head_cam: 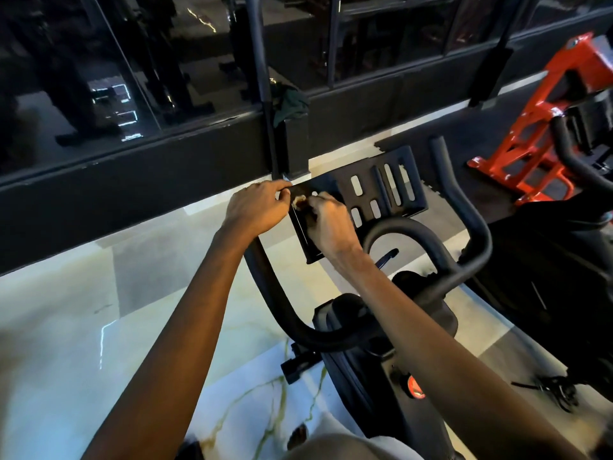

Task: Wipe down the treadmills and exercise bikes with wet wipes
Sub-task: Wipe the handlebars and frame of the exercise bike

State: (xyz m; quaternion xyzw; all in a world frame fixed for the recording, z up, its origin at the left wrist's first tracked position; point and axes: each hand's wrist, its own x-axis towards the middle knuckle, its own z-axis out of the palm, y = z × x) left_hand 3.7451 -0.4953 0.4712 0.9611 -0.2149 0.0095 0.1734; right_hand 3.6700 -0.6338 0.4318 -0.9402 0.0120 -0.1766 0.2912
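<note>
A black exercise bike [381,330] stands in front of me, with curved handlebars [464,207] and a black slotted console tray [381,190] at the top. My left hand [257,209] grips the tray's upper left corner, thumb and fingers curled over its edge. My right hand [328,222] sits on the tray's left part and pinches a small crumpled, soiled wipe [298,202] against its surface. The wipe is mostly hidden between my two hands.
A dark glass partition [166,78] with a black base runs across the back. A green cloth [288,102] hangs on a black post there. A red machine frame [547,121] stands at the right, beside another black bike [564,260]. The floor [99,327] is pale marble.
</note>
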